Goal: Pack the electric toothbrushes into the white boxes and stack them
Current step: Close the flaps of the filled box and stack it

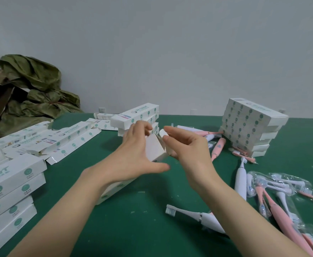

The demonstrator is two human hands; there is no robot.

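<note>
Upper left of frame: crumpled green wrapping [33, 93] heaped against the wall.
Lower left edge: left stack [9, 191] of closed white boxes, lying flat, several high.
Left of centre: unfolded boxes [64, 141] with open ends, scattered flat on the green table [142, 229]; contents not visible.
Centre, behind the hands: low stack [135, 115] of closed boxes.
Centre: left hand [133, 154] wrapped round the held box [154, 149], fingers curled over its upper side, thumb spread beneath.
Long axis of held box: slanting from lower left, beside the left forearm, up to mid-frame; open end uppermost.
Right of centre: right hand [187, 149], thumb and forefinger pinched together on the end flap [163, 134], other fingers curled by the box mouth.
Key relation: flap touching the right fingertips, box mouth just left of it; right hand the nearer one for tucking in.
Inside held box: hidden; cannot tell whether a toothbrush is loaded.
Bottom centre: white toothbrush [198, 217] loose on the table, bristles toward the left.
Further right, mid-frame: pink toothbrush [217, 148], loose.
Upper right: tall stack [252, 125] of closed boxes.
Lower right: clear bags [274, 184] of brush heads among more loose toothbrushes.
Likely step: closing this box, stacking not yet done.
</note>
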